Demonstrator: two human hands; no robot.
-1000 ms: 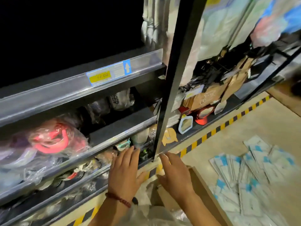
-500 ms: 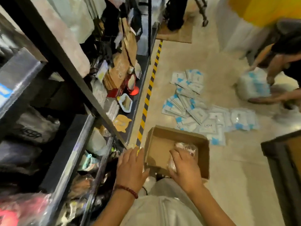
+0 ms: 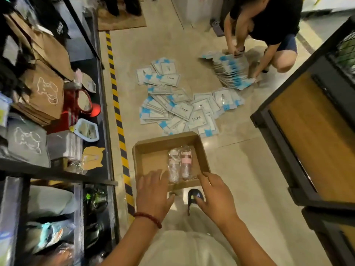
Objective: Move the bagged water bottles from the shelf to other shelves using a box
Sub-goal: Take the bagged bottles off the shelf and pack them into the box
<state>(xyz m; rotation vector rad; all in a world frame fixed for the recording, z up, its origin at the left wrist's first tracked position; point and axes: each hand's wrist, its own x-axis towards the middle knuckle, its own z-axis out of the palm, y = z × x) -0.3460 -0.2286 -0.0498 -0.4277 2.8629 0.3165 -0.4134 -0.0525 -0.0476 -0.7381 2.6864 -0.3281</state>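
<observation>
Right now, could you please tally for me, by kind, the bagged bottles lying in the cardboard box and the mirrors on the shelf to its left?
Clear plastic-bagged water bottles in the shallow brown cardboard box: 2, a white-capped one and a pink-banded one, side by side
Red round-framed mirror: 1
Pale blue octagonal-framed mirror: 1
Total: 4

Left hand (image 3: 153,194) covers the box's (image 3: 151,148) near-left corner; lower shelf goods (image 3: 48,235) are blurred; crouching person (image 3: 269,22) cropped at top

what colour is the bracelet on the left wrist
Dark red beads; the bracelet shows in the head view.
</observation>
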